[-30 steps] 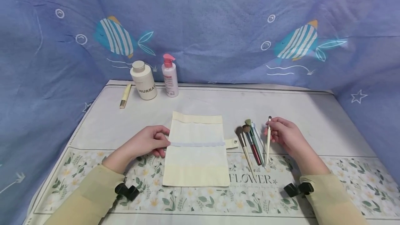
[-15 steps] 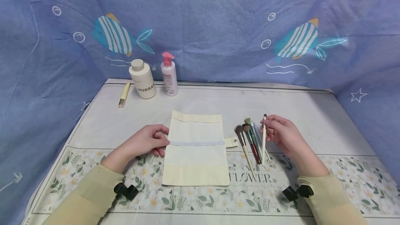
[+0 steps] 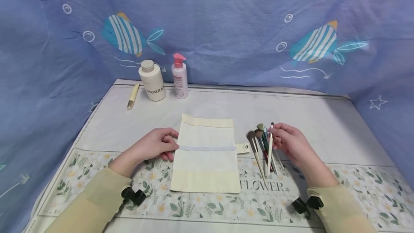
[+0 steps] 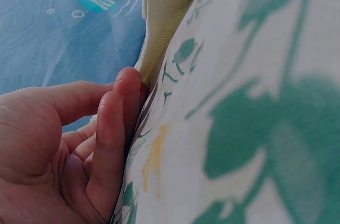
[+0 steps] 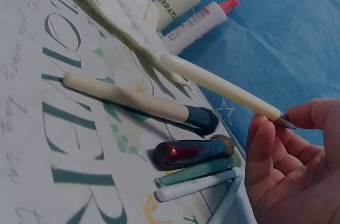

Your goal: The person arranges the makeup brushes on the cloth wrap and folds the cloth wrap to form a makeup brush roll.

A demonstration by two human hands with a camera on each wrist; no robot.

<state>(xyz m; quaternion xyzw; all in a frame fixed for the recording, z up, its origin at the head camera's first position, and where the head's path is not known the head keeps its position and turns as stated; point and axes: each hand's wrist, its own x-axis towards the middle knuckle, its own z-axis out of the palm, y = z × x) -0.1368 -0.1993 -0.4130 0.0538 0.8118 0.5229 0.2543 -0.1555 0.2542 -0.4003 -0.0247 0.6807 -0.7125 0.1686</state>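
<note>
A cream fabric brush roll [image 3: 207,166] lies unfolded on the table, with a pale band across its middle and a snap tab on its right side. At its left edge, my left hand [image 3: 159,144] pinches the cloth between thumb and fingers. My right hand [image 3: 290,141] holds a slim makeup brush [image 5: 223,86] near its small dark tip, the cream handle pointing down and toward the roll. Beneath that handle several other makeup brushes [image 3: 258,163] lie in a loose group right of the roll. One has a dark red handle [image 5: 186,153], another a green handle [image 5: 196,171].
A white bottle [image 3: 152,82] and a pink-topped pump bottle [image 3: 180,80] stand at the back left, beside a pale yellow tube [image 3: 133,96]. A blue fish-print curtain [image 3: 226,28] hangs behind the table, which has a floral cover [image 3: 106,190].
My right hand has carried the cream-handled brush leftward, from the right side of the brush group to over it. My left hand keeps its place at the roll's edge.
</note>
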